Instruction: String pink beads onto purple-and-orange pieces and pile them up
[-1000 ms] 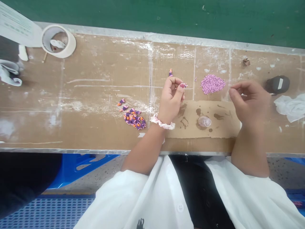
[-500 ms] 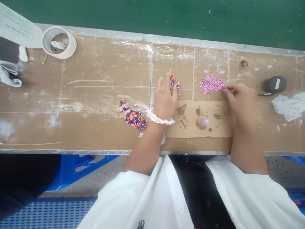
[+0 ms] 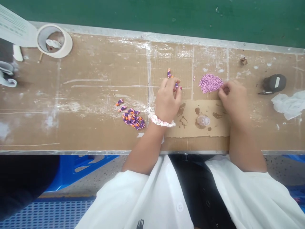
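Observation:
My left hand (image 3: 167, 101), a white scrunchie on its wrist, is closed with thumb and index finger around a small purple-and-orange figure (image 3: 176, 86). Just beyond those fingertips lies another such figure (image 3: 169, 73), with a further one partly covered by the hand. At the right edge of a heap of tiny pink-purple beads (image 3: 211, 83), my right hand (image 3: 234, 98) pinches thumb and index finger together. Whatever is between those fingertips is too small to make out. Several more purple-and-orange figures (image 3: 133, 119) are piled left of my left forearm.
A small clear container (image 3: 203, 120) stands on a stained cardboard piece (image 3: 214, 132) between my forearms. To the right are a black object with a white label (image 3: 274, 84) and crumpled white tissue (image 3: 289, 105). A tape roll (image 3: 68, 46) lies far left.
My left hand has shifted slightly right, its fingers now curled around a figure. My right hand has moved slightly left at the bead heap's edge. The view has shifted a little.

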{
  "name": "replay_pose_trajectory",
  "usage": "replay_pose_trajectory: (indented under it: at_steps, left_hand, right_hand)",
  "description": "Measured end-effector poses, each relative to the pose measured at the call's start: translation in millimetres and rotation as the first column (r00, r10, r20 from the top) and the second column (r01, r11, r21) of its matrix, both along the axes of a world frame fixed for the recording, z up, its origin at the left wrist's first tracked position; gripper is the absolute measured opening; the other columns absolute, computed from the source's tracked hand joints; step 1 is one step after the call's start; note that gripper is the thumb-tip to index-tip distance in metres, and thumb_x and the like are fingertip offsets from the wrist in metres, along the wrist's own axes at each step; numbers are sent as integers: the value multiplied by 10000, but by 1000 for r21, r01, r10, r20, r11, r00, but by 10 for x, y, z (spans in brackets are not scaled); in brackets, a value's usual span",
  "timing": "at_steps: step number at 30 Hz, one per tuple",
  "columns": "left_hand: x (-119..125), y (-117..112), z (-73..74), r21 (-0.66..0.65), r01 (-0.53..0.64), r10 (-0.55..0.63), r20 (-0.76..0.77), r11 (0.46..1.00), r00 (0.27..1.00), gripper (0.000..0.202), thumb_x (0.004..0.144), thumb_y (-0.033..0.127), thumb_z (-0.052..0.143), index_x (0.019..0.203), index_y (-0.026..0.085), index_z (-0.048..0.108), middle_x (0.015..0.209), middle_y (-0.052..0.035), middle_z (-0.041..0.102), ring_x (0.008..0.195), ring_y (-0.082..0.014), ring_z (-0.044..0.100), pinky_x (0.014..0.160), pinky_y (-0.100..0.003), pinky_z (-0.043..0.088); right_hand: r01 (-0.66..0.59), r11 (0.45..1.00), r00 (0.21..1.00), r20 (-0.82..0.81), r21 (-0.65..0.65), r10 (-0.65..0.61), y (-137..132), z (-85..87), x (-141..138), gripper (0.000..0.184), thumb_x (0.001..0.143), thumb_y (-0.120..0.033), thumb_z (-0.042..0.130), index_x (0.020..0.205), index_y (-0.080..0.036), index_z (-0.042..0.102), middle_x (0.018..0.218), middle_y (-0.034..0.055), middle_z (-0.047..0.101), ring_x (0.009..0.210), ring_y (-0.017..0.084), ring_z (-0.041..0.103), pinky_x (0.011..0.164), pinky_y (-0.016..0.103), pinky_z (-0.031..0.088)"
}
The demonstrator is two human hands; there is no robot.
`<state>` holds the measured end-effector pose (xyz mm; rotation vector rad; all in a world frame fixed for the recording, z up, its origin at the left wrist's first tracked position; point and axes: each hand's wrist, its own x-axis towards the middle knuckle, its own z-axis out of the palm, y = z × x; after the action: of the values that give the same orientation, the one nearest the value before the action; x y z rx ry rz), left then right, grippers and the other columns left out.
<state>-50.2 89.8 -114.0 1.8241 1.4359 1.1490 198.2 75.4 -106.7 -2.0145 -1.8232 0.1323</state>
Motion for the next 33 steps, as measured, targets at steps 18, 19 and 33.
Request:
replay_pose_trajectory:
  at_steps: [18,19,33]
  left_hand:
    - [278,-306,289,-260,594,-228,750,761,621,297,782,444,724,846,156,695,799,-23,689,713,-99,608,654,-232,472]
    - [271,-302,297,-265,595,-218,758,759,615,311,770,455,733,836,153,693,785,-20,683,705,-98,604,647,-233,470]
    - [242,-288,364,-328,727,-95,876,603,473,395,717,482,773,771,133,595,613,41,562,514,-43,515,508,-190,451]
  right_hand:
    - [-404,899,631,-660,170,408,-333,457,-494,129,852,-309,640,787,-229,562,731,-15,557,621,117,526,513,267,440]
    - [-408,896,638,-647,177,418,-339,451,-491,116,857,-303,635,795,-236,564,740,-13,561,640,124,534,527,273,449]
    - [-513,775,830,-17,369,558,-437,431,-477,134,835,-162,645,898,-272,600,824,25,656,626,143,577,475,288,426]
